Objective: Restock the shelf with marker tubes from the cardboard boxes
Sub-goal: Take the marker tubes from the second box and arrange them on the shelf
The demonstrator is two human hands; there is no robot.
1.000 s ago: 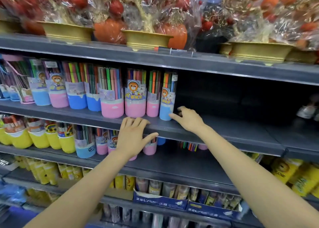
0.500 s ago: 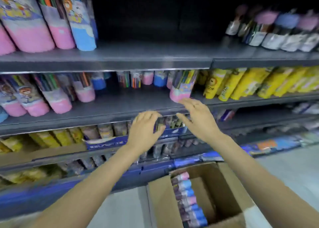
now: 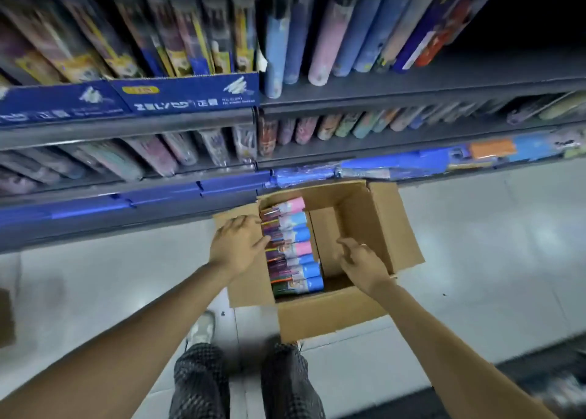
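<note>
In the middle of the frame I see an open cardboard box [image 3: 329, 315] on the pale floor [image 3: 475, 244], just in front of the bottom shelf [image 3: 190, 193]. The marker tubes [image 3: 290, 247] lie in one stack along the left side of the box, with pink and blue ends pointing to the right; the right half of the box shows only bare cardboard.

My left hand [image 3: 236, 245] is at the left edge of the box, over the left flap, with fingers relaxed and reaching toward the clear ends of the tubes. It holds nothing; I cannot tell if the fingertips touch the tubes. My right hand [image 3: 361, 260] is over the right half of the box, fingers loosely spread and pointing to the tubes, also holding nothing. There is a ring on one finger.

In the upper left of the frame stand blue display cartons [image 3: 190, 96] with packs inside. In the upper middle, pink and blue rolls [image 3: 323, 47] lean on a higher shelf. At the bottom centre are my dark patterned trousers [image 3: 203, 383] and one light shoe [image 3: 201, 328].
</note>
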